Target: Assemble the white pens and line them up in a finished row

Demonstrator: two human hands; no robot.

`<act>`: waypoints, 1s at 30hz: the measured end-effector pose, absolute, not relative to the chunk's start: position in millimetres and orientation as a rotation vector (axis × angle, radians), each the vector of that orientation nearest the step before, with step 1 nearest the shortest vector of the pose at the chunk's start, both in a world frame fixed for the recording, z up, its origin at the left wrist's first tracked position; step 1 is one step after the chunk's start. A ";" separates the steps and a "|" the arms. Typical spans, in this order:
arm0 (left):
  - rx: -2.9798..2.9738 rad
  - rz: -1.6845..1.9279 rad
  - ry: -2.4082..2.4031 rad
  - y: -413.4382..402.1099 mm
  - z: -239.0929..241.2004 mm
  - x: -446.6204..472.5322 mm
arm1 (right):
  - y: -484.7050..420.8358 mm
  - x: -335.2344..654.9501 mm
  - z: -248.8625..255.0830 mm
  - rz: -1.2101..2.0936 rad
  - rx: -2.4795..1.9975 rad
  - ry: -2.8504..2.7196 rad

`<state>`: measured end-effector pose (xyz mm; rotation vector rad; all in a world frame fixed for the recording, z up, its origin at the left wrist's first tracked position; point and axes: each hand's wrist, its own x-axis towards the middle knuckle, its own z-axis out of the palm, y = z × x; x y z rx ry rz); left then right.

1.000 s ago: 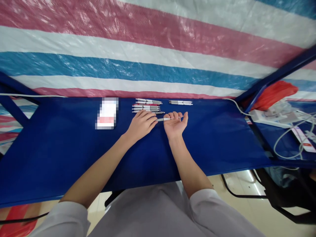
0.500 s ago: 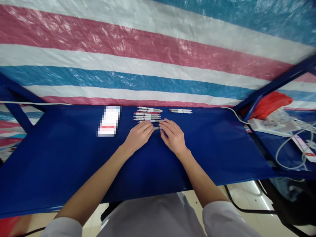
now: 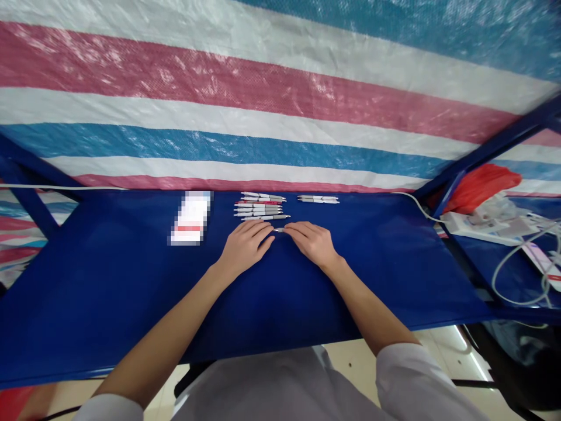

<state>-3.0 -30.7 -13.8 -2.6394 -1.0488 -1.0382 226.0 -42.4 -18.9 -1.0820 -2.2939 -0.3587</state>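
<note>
My left hand (image 3: 245,242) and my right hand (image 3: 313,241) rest palm down on the blue table (image 3: 109,280), fingertips meeting. Between them they pinch a white and grey pen (image 3: 279,230); only a short piece of it shows. Just beyond my fingers lies a neat row of several white pens (image 3: 260,207), side by side, one with red on it. Two more pens (image 3: 318,199) lie together to the right of that row.
A small white and red box (image 3: 190,217) lies left of the pens. A striped tarp (image 3: 280,117) hangs behind the table. On the right, another blue table holds a power strip (image 3: 473,225), white cables (image 3: 517,263) and a red bag (image 3: 482,175).
My right hand has turned from palm up to palm down, and the pen it held is now pinched between both hands. The camera view has shifted slightly.
</note>
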 end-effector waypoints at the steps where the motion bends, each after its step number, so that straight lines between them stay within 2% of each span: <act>1: -2.651 -1.016 -1.071 -31.0 -15.3 -4.0 | -39.4 233.0 -19.4 -0.363 -1.110 -2.300; 16: -2.884 -0.623 -1.104 -39.6 -34.0 -19.8 | 6.3 290.9 -30.1 -0.474 -1.423 -2.375; 30: -2.896 -0.637 -1.151 -40.0 -32.8 -17.8 | 30.4 292.0 -32.4 -0.485 -1.439 -2.395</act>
